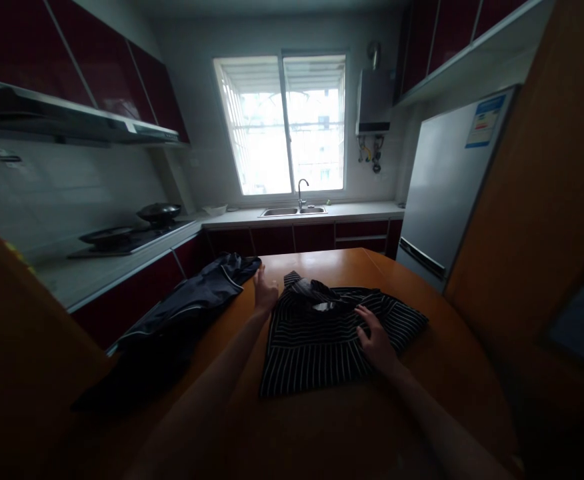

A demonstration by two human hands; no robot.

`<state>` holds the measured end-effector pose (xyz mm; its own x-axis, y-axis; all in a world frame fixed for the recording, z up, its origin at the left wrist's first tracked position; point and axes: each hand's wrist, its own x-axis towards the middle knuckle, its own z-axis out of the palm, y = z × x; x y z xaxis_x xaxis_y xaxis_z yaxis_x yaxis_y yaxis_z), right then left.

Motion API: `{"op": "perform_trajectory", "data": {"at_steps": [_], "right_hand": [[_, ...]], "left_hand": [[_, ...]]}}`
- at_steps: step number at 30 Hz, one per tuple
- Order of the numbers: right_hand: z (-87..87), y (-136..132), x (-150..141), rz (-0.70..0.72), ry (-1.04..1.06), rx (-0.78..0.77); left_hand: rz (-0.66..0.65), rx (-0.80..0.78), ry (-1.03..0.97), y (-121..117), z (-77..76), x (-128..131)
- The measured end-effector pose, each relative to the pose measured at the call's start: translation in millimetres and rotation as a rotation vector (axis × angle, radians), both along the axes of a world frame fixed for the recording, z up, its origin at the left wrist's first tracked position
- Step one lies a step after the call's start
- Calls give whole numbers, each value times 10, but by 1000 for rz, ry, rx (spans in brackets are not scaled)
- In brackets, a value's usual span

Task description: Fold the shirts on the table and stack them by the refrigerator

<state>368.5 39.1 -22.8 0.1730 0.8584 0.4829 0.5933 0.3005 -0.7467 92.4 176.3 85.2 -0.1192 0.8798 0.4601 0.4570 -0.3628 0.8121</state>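
A black shirt with white stripes lies spread on the wooden table, its collar at the far side and a small white patch showing inside the neck opening. My left hand is beside the shirt's far left edge, fingers apart and nothing visible in it. Over the right part of the shirt, my right hand has its fingers spread, close to or touching the cloth. Dark clothing with pale piping lies in a heap along the table's left side, near my left hand.
Beyond the table, a counter holds a sink under the window. A stove with a wok stands on the left. The fridge is at the right, near a wooden panel.
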Motion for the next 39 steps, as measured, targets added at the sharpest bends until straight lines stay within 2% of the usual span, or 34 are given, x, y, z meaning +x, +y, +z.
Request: {"op": "perform_trajectory", "data": {"at_steps": [2, 3, 4, 6, 7, 9, 11, 13, 16, 18, 20, 22, 25, 26, 28, 30, 31, 33, 36, 39], "right_hand": [[-59, 14, 44, -83, -154, -65], [-86, 19, 50, -116, -224, -107], [-109, 24, 46, -147, -286, -149], [-137, 32, 15, -196, -378, -219], [-139, 32, -6, -212, -408, -245], [-118, 20, -44, -222, -445, -271], [-69, -14, -67, -216, -453, -270], [-5, -59, -72, -212, -427, -238], [95, -103, -48, -222, -253, -271], [145, -96, -15, -197, 10, -390], [171, -70, 28, -171, 345, -479], [175, -44, 70, -178, 611, -443], [169, -41, 101, -190, 744, -329], [173, -50, 97, -178, 775, -315], [200, -82, 63, -101, 890, -304], [246, -127, 6, 38, 1033, -294], [272, -151, -25, 108, 1085, -291], [315, -194, -78, 193, 1123, -289], [345, -221, -87, 245, 1097, -319], [345, -203, 16, 292, 983, -443]], "left_hand": [[0, 177, 127, -156, -126, 100], [-73, 250, 238, -280, -231, 159], [-199, 278, 363, -413, -351, 225], [-439, 235, 584, -635, -582, 366], [-500, 183, 653, -700, -673, 436], [-533, 55, 752, -713, -772, 562], [-501, -68, 831, -606, -756, 661], [-485, -141, 897, -474, -656, 744], [-525, -139, 922, -446, -482, 860], [-572, -74, 928, -612, -433, 919], [-629, 31, 959, -894, -450, 939], [-719, 108, 1001, -1207, -490, 911], [-834, 31, 951, -1526, -471, 820], [-804, -3, 892, -1567, -435, 793], [-634, -25, 762, -1558, -342, 771], [-476, -36, 673, -1477, -264, 793], [-460, -58, 654, -1429, -242, 817], [-515, -120, 657, -1346, -233, 870], [-562, -168, 696, -1282, -268, 912], [-548, -233, 796, -1258, -278, 889]]}}
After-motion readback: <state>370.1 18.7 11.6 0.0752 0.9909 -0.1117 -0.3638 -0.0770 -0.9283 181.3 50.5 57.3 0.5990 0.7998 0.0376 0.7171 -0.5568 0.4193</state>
